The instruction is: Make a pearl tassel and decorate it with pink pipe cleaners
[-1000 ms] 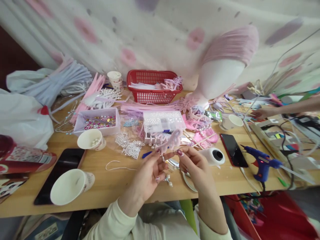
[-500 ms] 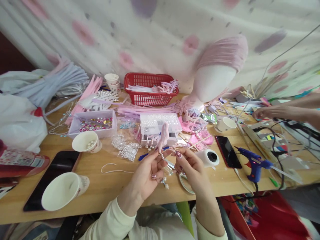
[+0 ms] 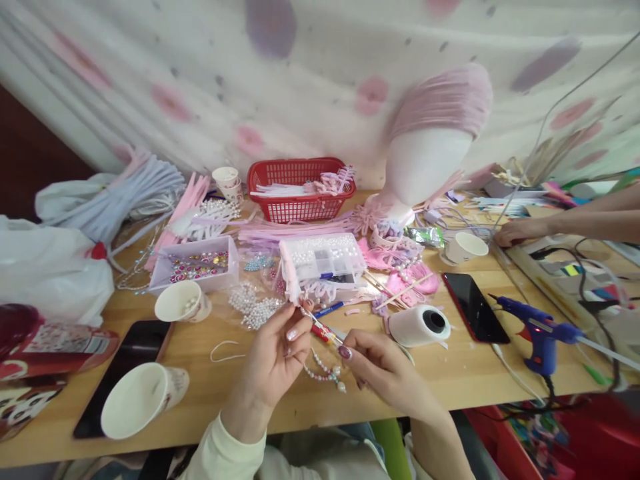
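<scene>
My left hand (image 3: 280,357) is closed in a pinch on the lower end of a pink fuzzy pipe-cleaner piece (image 3: 293,283), which stands up from the fingertips. My right hand (image 3: 385,370) lies lower and to the right, thumb and forefinger pressed together on a thin pale thread that runs toward the left fingers. Between the hands shows a red and yellow patterned stick (image 3: 325,331); whether it is touched by the right fingertips I cannot tell. A strand of small beads (image 3: 325,373) hangs or lies below. Just beyond the right hand is a white thread spool (image 3: 417,326).
Behind the hands are a divided bead box (image 3: 325,257), loose pearls (image 3: 255,307) and a red basket (image 3: 303,208). Paper cups (image 3: 137,400) and a phone (image 3: 117,373) are at left. A glue gun (image 3: 543,333) and another phone (image 3: 475,307) lie right. A co-worker's hand (image 3: 525,231) is far right.
My right hand has moved down and away from the left one. My left hand has shifted left and lower with the pink piece. The red and yellow stick now shows between them.
</scene>
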`<state>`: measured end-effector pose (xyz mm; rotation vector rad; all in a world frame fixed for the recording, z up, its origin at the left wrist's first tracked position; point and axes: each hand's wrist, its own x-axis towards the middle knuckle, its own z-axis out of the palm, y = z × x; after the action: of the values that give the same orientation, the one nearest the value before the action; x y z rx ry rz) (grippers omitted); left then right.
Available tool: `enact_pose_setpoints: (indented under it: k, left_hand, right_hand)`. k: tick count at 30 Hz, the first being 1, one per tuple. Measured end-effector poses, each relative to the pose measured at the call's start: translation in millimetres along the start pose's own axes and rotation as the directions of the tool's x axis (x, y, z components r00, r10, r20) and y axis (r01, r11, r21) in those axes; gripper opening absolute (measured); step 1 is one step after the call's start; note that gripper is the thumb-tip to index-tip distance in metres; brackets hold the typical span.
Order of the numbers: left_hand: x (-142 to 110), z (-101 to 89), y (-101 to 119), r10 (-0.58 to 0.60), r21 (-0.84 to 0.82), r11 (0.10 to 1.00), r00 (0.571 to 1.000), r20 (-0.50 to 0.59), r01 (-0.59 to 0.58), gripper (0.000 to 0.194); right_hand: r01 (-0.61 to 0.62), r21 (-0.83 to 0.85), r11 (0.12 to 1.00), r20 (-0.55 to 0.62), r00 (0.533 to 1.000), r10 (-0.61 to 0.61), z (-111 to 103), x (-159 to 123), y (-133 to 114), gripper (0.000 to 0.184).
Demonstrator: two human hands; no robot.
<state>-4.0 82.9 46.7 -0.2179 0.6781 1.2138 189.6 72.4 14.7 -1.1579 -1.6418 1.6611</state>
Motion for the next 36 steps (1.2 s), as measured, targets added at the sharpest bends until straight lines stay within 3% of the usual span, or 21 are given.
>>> enact_pose_setpoints:
  k: [4, 5, 8, 11, 14, 19, 22, 26, 29, 36]
  left_hand:
    - [4, -10.1, -3, 0.063, 0.18, 0.98, 0.986, 0.154, -0.091, 0.012]
    - [5, -12.2, -4, 0.076, 0.231, 0.965, 0.978, 0.195, -0.121, 0.019]
    - [7, -15.3, -9, 0.098, 0.331, 0.928, 0.968, 0.233, -0.173, 0.042]
    - [8, -15.2, -14, 0.123, 0.393, 0.896, 0.965, 0.23, -0.208, 0.043]
    - [11, -15.2, -21, 0.191, 0.463, 0.84, 0.953, 0.236, -0.284, 0.038]
    - [16, -18.0, -32, 0.374, 0.626, 0.658, 0.903, 0.212, -0.419, 0.046]
    - [16, -20.0, -35, 0.399, 0.684, 0.592, 0.892, 0.211, -0.426, 0.05]
    - [16, -21.5, -35, 0.365, 0.721, 0.566, 0.906, 0.215, -0.399, 0.05]
    - [16, -20.6, -35, 0.369, 0.713, 0.584, 0.909, 0.191, -0.387, 0.053]
    - [14, -20.7, -29, 0.386, 0.623, 0.674, 0.908, 0.16, -0.396, 0.051]
  right_hand:
    - [0.007, 0.248, 0.969, 0.131, 0.991, -0.04, -1, 5, -1, 0.04]
    - [0.042, 0.292, 0.955, 0.106, 0.992, -0.075, 1, 8, -2, 0.042]
    - [0.132, 0.352, 0.927, -0.093, 0.99, -0.106, 11, 20, -7, 0.038]
    - [0.205, 0.376, 0.903, -0.32, 0.944, -0.081, 23, 30, -10, 0.036]
    - [0.252, 0.441, 0.861, -0.411, 0.91, -0.056, 30, 35, -9, 0.038]
    - [0.201, 0.704, 0.681, -0.365, 0.925, 0.105, 32, 40, -6, 0.042]
    - [0.178, 0.781, 0.598, -0.292, 0.951, 0.098, 31, 42, -4, 0.038]
    - [0.164, 0.784, 0.599, -0.229, 0.973, 0.033, 30, 43, 0, 0.03]
    - [0.182, 0.763, 0.62, -0.258, 0.966, 0.034, 33, 43, 2, 0.027]
    - [0.349, 0.644, 0.681, -0.506, 0.862, 0.037, 35, 51, 0, 0.034]
